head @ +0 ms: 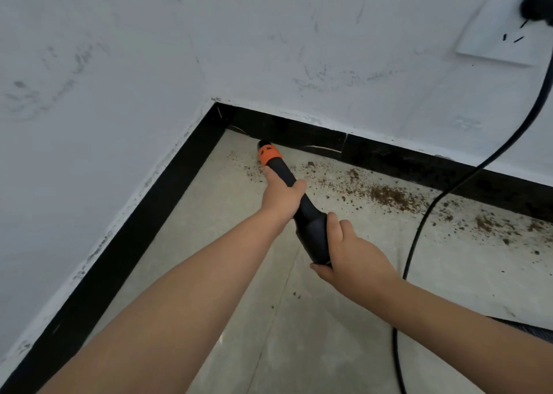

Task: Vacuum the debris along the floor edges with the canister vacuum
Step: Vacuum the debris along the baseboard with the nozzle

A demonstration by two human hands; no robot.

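Gripped by the left hand (279,197) near its orange collar and the right hand (351,259) at its rear, the vacuum wand (294,196) should be swept low rightward through the debris (389,196) along the black baseboard (374,151).

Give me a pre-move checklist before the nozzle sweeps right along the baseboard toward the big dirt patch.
1. Left hand grips the nozzle near its orange collar: ok.
2. Right hand grips the wide rear end: ok.
3. Nozzle tip sits at the baseboard near the corner: ok.
4. Dirt remaining to the right along the edge: not ok, plenty left.
5. Power cord crosses the sweep path over the floor: not ok.
6. Plug seated in the wall socket: cannot tell, partly out of view.
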